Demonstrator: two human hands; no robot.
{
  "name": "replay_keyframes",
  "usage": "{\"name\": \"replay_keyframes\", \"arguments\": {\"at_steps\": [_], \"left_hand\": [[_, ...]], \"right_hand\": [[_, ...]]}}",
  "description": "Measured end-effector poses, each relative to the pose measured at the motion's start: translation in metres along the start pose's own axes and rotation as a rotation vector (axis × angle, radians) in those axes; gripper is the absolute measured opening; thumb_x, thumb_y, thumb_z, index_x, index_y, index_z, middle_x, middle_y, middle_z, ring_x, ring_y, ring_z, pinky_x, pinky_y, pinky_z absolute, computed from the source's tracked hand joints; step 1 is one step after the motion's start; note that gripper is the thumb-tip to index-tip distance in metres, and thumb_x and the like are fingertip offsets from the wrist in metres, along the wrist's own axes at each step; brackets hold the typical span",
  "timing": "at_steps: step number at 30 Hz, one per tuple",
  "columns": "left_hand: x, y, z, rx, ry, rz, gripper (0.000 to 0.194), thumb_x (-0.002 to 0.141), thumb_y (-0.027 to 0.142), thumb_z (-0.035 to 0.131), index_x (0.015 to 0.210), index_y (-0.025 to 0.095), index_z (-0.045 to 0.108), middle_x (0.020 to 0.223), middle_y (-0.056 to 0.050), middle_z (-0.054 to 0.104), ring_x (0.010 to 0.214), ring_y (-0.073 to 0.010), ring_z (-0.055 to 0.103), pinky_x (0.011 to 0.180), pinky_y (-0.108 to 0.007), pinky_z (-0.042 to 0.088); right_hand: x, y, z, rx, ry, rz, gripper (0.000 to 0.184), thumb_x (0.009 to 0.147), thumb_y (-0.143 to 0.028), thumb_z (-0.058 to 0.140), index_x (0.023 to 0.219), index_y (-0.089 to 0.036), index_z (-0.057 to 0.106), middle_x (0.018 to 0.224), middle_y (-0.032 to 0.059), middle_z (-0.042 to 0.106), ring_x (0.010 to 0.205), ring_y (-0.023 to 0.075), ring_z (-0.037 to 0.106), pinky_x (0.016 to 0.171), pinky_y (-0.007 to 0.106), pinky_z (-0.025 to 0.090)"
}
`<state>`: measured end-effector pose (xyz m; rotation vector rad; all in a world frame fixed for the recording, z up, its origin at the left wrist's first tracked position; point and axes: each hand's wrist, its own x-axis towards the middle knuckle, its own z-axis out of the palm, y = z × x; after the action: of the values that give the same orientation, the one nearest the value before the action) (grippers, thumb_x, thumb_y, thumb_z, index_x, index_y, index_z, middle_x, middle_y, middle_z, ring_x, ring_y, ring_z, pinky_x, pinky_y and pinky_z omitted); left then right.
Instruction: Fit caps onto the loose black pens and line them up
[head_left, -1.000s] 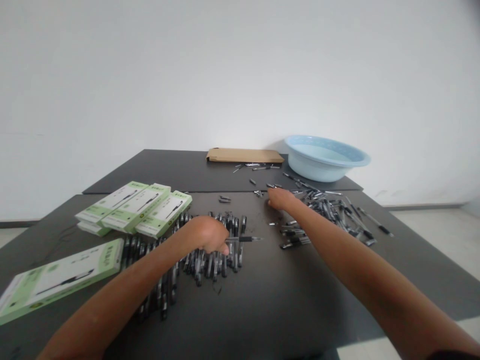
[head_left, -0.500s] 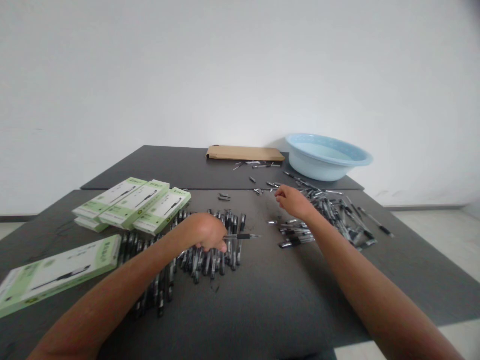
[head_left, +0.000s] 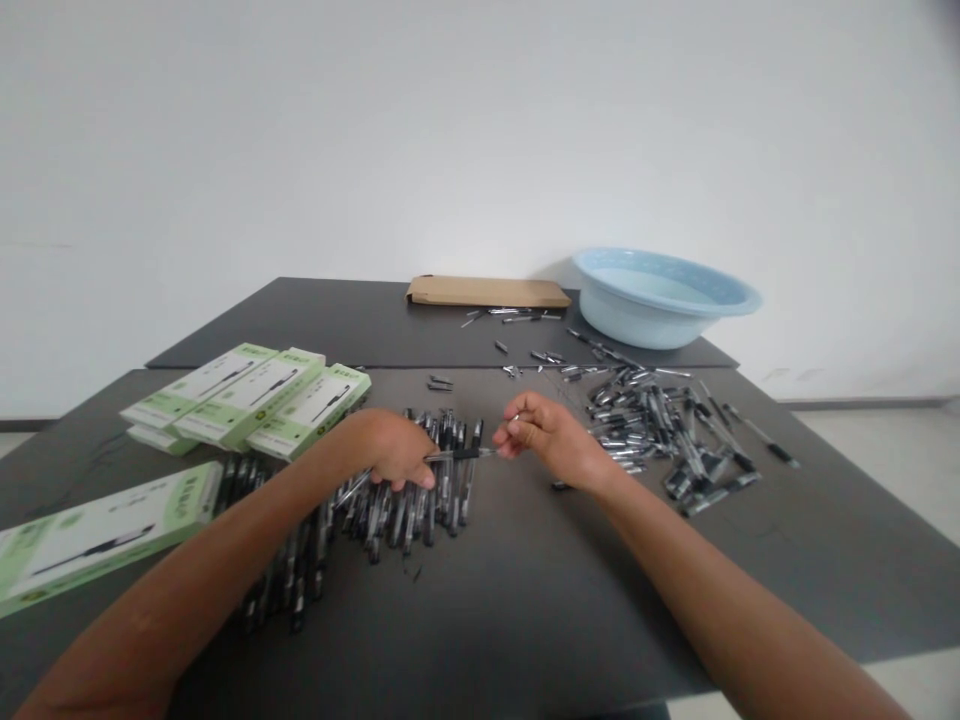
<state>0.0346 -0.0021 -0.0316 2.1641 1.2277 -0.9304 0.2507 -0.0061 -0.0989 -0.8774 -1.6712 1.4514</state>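
Over the pen pile (head_left: 430, 508), L hand (head_left: 405, 450) clamps 1 pen (head_left: 457, 455) crosswise, nib end near R hand (head_left: 546, 437), hands apart! R hand pinches a tiny piece (head_left: 516, 418), too small to ID. Pen's prob. light, stiff, barrel slick; best hold: black grip (head_left: 469, 453).

left forearm (head_left: 247, 530): bare, slanting up and inward from the lower left corner.
left wrist (head_left: 360, 438): bent, the highest part of that arm.
left hand (head_left: 401, 448): back turned up, fingers curled under in a closed grip.
right forearm (head_left: 697, 560): bare, reaching up and inward from the lower right.
right hand (head_left: 551, 435): thumb and forefinger drawn into a pinch, other fingers curled.
gap between hands: near each other, not touching.
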Motion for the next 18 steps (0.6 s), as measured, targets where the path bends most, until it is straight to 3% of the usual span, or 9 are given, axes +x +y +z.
{"name": "replay_keyframes", "arguments": {"at_steps": [6, 18], "left_hand": [[-0.002, -0.003, -0.002, 0.017, 0.004, -0.006, 0.033, 0.085, 0.035, 0.043, 0.097, 0.015, 0.067, 0.089, -0.010, 0.073, 0.073, -0.0222, 0.064, 0.058, -0.027, 0.042], [-0.007, -0.008, -0.005, 0.050, 0.060, -0.021, 0.026, 0.086, 0.032, 0.045, 0.090, 0.016, 0.065, 0.084, -0.008, 0.073, 0.070, -0.0193, 0.061, 0.053, -0.024, 0.035]], "right_hand": [[-0.002, -0.007, 0.000, -0.103, 0.039, -0.021, 0.012, 0.081, -0.025, 0.057, 0.084, -0.017, 0.048, 0.059, -0.0049, 0.055, 0.050, 0.0076, 0.048, 0.048, 0.019, 0.037], [-0.004, -0.005, 0.012, 0.178, -0.063, -0.030, 0.020, 0.081, -0.031, 0.062, 0.087, -0.018, 0.048, 0.074, 0.0009, 0.066, 0.060, 0.0106, 0.061, 0.057, 0.024, 0.047]]}}
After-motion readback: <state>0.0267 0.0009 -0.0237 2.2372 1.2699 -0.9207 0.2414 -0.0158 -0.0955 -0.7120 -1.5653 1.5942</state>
